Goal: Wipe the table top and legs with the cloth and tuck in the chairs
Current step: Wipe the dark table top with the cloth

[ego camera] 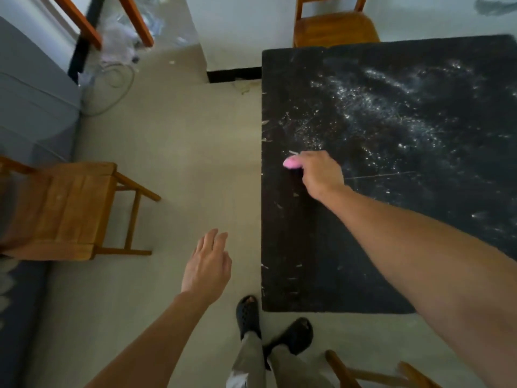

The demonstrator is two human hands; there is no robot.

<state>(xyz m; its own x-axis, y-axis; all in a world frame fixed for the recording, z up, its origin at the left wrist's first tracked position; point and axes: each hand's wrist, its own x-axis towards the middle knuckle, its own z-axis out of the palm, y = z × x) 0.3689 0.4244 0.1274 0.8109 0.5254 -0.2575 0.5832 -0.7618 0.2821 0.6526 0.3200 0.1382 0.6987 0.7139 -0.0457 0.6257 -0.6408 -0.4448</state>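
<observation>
On the tabletop near its edge, right hand grips pink cloth; left hand hangs relaxed, empty. Recommend firm overlapping strokes through the white residue

— Where is the pink cloth?
— Bunched in the right hand, with only a tip showing past the curled fingers, over the dark table near its left edge, about midway along.
— And the left hand?
— Over the floor, fingers straight, off the table's near-left corner.
— The chairs?
— One wooden chair stands well apart at left, and a second chair stands at the far edge. White specks streak the top.
</observation>
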